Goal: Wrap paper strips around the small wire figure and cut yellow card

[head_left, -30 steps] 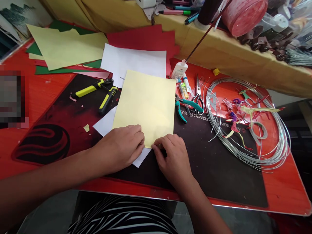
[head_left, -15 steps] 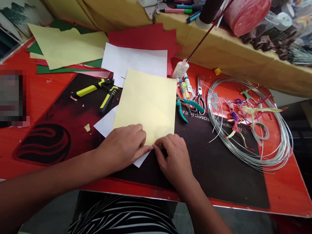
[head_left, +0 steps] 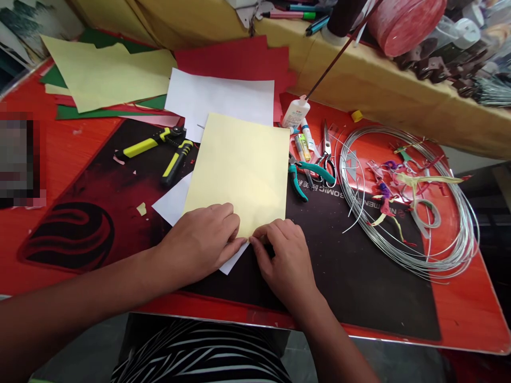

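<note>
A pale yellow sheet of paper point(head_left: 241, 170) lies in front of me, partly over a white sheet point(head_left: 175, 199) whose corners stick out at its left and below. At the near edge of the yellow sheet, my left hand point(head_left: 203, 234) is closed with thumb and finger pinching the paper. Close beside it, my right hand point(head_left: 283, 250) pinches the same edge, its fingers curled. The two thumb tips are almost touching. What the paper's edge looks like under the fingers is mostly hidden.
Yellow-black pliers point(head_left: 159, 149) lie left on the dark mat point(head_left: 359, 287). Teal pliers point(head_left: 309, 173), scissors point(head_left: 327, 149) and a glue bottle point(head_left: 296, 113) are on the right, near a wire coil point(head_left: 459, 244) around paper scraps. Red sheets point(head_left: 239, 61) and yellow paper point(head_left: 112, 74) lie behind.
The left thumb has drawn slightly left, away from the right thumb. Both hands otherwise stay at the paper's near edge.
</note>
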Demonstrator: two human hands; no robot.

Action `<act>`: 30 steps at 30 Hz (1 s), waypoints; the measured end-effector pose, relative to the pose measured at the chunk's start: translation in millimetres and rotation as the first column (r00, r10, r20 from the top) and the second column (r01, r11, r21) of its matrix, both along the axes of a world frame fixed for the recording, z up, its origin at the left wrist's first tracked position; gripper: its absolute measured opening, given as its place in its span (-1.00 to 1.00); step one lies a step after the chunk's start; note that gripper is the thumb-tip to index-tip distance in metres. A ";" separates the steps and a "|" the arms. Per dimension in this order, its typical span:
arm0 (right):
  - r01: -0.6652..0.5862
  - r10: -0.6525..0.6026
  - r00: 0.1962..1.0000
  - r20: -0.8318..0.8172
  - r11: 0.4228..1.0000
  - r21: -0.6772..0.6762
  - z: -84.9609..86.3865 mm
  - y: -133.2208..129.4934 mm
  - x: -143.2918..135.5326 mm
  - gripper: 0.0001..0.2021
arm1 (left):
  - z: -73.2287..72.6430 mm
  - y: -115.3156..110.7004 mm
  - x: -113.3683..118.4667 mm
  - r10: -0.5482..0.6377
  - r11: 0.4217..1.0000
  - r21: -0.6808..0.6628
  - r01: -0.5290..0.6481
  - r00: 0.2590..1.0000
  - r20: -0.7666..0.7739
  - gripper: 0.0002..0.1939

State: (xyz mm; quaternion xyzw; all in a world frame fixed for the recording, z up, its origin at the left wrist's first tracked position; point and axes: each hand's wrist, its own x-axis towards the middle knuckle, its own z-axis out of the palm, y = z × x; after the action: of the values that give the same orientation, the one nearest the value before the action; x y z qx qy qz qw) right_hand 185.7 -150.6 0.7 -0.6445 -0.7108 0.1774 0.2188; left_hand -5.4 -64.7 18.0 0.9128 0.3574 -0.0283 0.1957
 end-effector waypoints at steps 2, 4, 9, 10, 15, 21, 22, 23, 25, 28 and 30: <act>0.000 0.000 1.000 -0.004 1.000 -0.005 0.1 0.3 0.0 -0.85 | -0.8 -0.7 -1.9 -0.015 1.000 -0.001 0.015 1.000 0.012 -0.76; -0.002 0.002 1.000 -0.006 1.000 -0.010 0.0 0.5 0.1 -0.85 | -1.4 -1.5 -4.2 -0.025 1.000 -0.016 0.026 0.999 0.042 -0.82; -0.006 0.006 1.000 -0.007 1.000 -0.012 -0.6 0.6 0.3 -0.86 | -4.0 -3.1 -10.3 -0.008 0.998 -0.061 0.018 0.987 0.160 -0.90; -0.005 0.005 1.000 -0.007 1.000 -0.010 -0.8 0.6 0.4 -0.86 | -4.7 -3.2 -11.5 -0.004 0.997 -0.073 0.017 0.984 0.179 -0.89; -0.004 0.004 1.000 -0.014 1.000 0.002 -1.3 -0.1 0.8 -0.87 | -8.0 -2.1 -17.5 0.007 0.989 -0.145 0.026 0.976 0.218 -0.83; -0.007 0.007 1.000 -0.020 1.000 -0.009 -1.6 0.2 2.2 -0.86 | -11.2 -1.0 -24.2 -0.010 0.983 -0.174 0.057 0.966 0.260 -0.76; -0.008 0.008 1.000 -0.019 1.000 -0.007 -1.6 0.5 2.4 -0.86 | -11.2 -0.9 -24.8 -0.008 0.983 -0.177 0.057 0.965 0.262 -0.75; -0.009 0.009 1.000 -0.020 1.000 -0.004 -1.5 0.7 2.7 -0.86 | -10.9 -0.7 -25.3 -0.006 0.982 -0.180 0.055 0.965 0.262 -0.75; -0.008 0.009 0.999 -0.043 1.000 0.006 -0.7 0.5 3.5 -0.86 | -9.4 0.5 -25.8 -0.005 0.981 -0.185 0.055 0.965 0.260 -0.75; 0.043 -0.038 0.983 -0.181 0.999 0.023 0.8 -2.0 5.8 -0.85 | -5.0 4.1 -24.6 -0.026 0.979 -0.190 0.076 0.967 0.253 -0.76; 0.141 -0.123 0.941 -0.316 0.990 0.033 1.7 -5.3 8.1 -0.85 | -1.0 6.8 -21.4 -0.047 0.979 -0.183 0.090 0.973 0.226 -0.79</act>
State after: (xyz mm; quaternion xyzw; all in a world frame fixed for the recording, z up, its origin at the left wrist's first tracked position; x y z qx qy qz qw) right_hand 193.8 -156.0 2.4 -0.6481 -0.6269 0.2427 0.3579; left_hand -26.8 -57.9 17.0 0.8989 0.2974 0.0323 0.3203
